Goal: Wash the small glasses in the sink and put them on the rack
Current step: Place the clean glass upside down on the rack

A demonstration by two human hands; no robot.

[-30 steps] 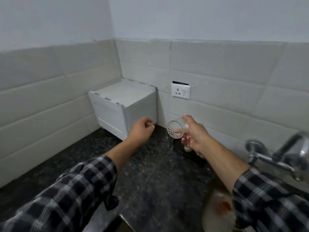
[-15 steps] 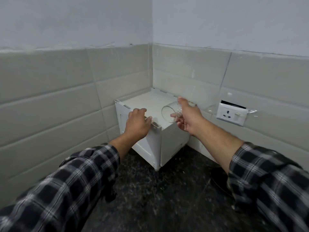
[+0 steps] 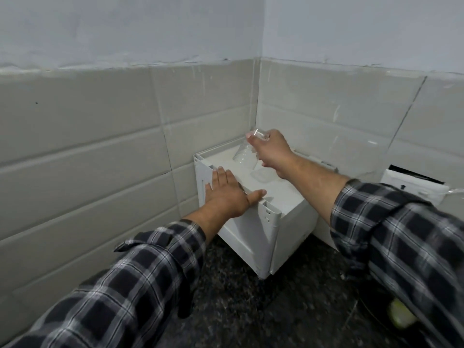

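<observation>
A white box-shaped rack (image 3: 283, 194) stands in the tiled corner on the dark counter. My right hand (image 3: 272, 153) grips a small clear glass (image 3: 244, 154) by its base, mouth tilted down and to the left, just above the rack's flat top. My left hand (image 3: 229, 194) lies flat with straight fingers on the rack's near left edge, thumb stretched along the rim. The sink is out of view.
Grey tiled walls close in on the left and behind the rack. A white wall socket (image 3: 416, 187) sits to the right. The dark speckled counter (image 3: 263, 310) runs in front, with a yellow-green object (image 3: 400, 316) at the lower right, partly hidden by my sleeve.
The view has moved closer to the corner. My right hand carried the glass over the rack and tipped it mouth down. My left hand flattened onto the rack's edge.
</observation>
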